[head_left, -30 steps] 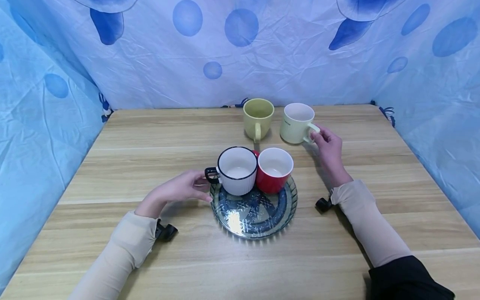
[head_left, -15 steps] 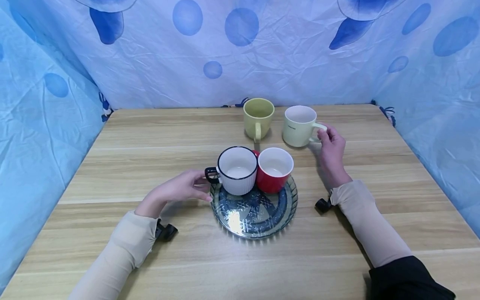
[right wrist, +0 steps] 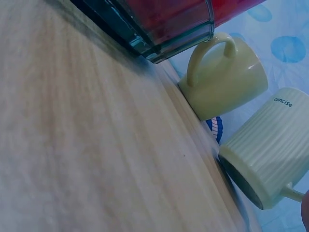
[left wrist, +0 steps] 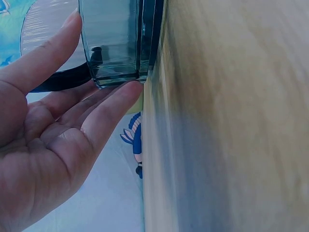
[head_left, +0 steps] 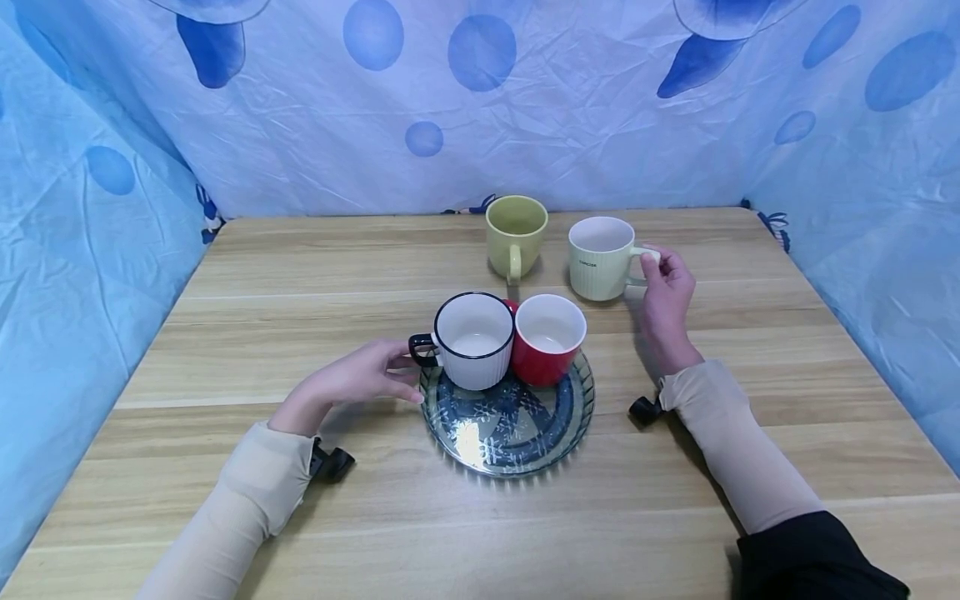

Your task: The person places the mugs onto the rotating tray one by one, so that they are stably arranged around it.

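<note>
My right hand [head_left: 667, 300] pinches the handle of a pale green ribbed mug [head_left: 600, 271] at the back right. In the right wrist view this mug [right wrist: 275, 150], lettered "concise", shows its underside close over the tabletop. My left hand [head_left: 363, 375] reaches to the left edge of a round glass tray [head_left: 510, 468], beside the black handle of a white mug [head_left: 480, 367] with a black rim. The left wrist view shows the fingers [left wrist: 108, 108] extended along the tray's wall [left wrist: 113, 43]. A red mug [head_left: 542, 362] stands next to the white one, both on the tray.
A yellow-green mug [head_left: 517, 242] stands behind the tray, left of the pale green one, its handle facing me. The wooden table [head_left: 300, 483] ends at a blue patterned cloth [head_left: 315, 142] at the back and sides.
My right hand has brought the pale green mug slightly toward me and to the right. My left hand, the tray and the other mugs stay where they were.
</note>
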`<state>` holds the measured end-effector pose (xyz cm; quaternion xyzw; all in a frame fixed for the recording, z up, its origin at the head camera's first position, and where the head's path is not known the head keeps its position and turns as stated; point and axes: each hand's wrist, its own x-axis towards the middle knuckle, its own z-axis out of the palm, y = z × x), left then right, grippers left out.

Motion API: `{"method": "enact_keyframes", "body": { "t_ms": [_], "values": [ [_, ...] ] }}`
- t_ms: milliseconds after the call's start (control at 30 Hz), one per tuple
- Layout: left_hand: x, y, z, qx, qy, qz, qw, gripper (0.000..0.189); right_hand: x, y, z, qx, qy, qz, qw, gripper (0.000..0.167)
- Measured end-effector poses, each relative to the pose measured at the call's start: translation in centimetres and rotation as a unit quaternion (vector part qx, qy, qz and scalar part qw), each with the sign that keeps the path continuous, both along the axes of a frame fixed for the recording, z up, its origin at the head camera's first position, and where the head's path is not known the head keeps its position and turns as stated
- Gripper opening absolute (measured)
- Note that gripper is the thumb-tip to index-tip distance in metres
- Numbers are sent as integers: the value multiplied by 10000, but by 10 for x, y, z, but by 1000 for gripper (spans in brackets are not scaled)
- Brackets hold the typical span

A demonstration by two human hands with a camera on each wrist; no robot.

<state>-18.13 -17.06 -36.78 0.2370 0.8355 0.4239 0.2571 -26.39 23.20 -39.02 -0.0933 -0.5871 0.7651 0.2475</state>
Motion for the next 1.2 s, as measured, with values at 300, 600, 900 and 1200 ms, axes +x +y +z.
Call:
{"method": "enact_keyframes", "body": {
  "t_ms": [300, 600, 900, 1200],
  "values": [
    [0, 1, 0, 62, -95, 7, 9999, 62, 1, -1, -1, 239, 281, -59, 9993, 17],
    [0, 0, -1, 39, -109, 13, 9999, 64, 0, -1, 1, -304, 159, -97, 9994, 10],
    [-1, -1, 0, 63, -92, 23, 9999, 63, 2, 0, 6, 268, -246, -160, 9992, 36],
    [-1, 0, 0, 85, -31, -33, 10000, 65, 3, 0, 10, 691, -275, -157, 9971, 30]
  ]
}}
